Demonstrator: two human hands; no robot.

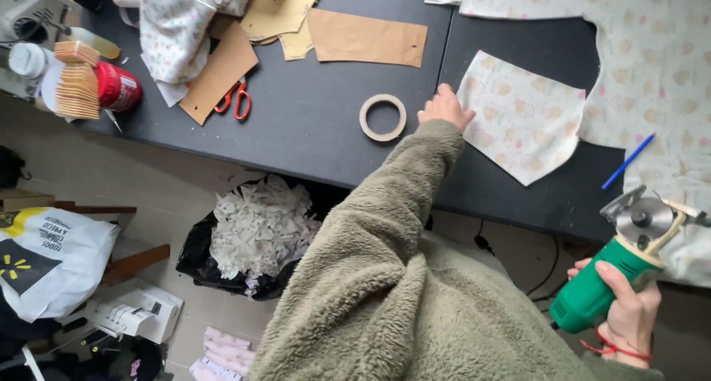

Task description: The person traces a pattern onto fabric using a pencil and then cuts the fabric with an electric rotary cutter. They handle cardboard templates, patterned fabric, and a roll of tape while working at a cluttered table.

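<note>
Left hand [444, 108] flat, fingers resting on edge of cut printed fabric piece [522, 118] lying on dark worktop [311, 114]; right hand [629, 307] clenched round green rotary cutter [615, 273] off worktop's near edge; tape ring [383, 117] just beside left hand, blue pen [628, 161] near fabric piece, red scissors [235, 99] well apart

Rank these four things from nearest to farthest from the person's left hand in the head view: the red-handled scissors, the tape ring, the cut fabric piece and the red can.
1. Cut fabric piece: touching the left hand, on its right.
2. Tape ring: just left of the hand.
3. Red-handled scissors: farther left, beside the brown paper patterns.
4. Red can: far left table edge.
</note>
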